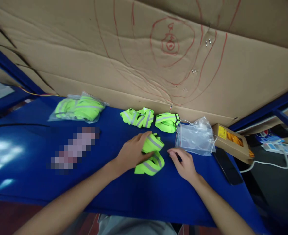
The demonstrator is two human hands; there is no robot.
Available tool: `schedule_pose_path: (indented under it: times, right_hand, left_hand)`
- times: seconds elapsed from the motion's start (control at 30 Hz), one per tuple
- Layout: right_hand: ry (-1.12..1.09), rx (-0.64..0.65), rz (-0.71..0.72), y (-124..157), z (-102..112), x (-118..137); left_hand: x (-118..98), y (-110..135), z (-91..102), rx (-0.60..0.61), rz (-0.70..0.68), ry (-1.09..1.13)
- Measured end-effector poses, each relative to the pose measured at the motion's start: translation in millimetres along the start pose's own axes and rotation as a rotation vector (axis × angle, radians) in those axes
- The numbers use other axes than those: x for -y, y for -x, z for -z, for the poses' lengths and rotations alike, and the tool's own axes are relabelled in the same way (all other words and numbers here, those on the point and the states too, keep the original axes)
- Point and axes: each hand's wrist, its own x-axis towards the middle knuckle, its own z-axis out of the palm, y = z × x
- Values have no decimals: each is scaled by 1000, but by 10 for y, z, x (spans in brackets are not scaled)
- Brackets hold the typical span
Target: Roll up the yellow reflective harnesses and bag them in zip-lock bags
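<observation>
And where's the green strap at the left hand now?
In the head view, the green strap is just right of centre, over the blue table, between the left hand, which touches it, and the right hand.

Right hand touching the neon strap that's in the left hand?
No, a gap of blue tabletop shows between the right hand and the neon strap in the left hand.

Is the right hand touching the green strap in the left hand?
Apart. The head view shows blue table between the right hand and the green strap.
</observation>
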Motion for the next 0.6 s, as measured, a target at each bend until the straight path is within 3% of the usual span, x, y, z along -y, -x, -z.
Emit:
schedule_pose_path:
  times: [0.07,0.13,0.23,0.37,0.5,0.6]
  right_hand:
    - [17,42,-12,4,6,7]
    - [49,120,-5,16,-6,17]
    - [111,210,27,58,-62,38]
    - [173,162,109,128,-107,75]
    - [195,97,267,155,-46,139]
    - [214,101,378,144,-29,202]
  left_hand:
    - [-120,51,-95,21,-65,140]
    - [-209,80,-127,51,-38,336]
    - [-251,63,-62,145,188,837]
    - [-202,-31,106,316,558,1447]
    - [-188,-64,164,527,690,1584]
    - [-271,18,92,692,632,1543]
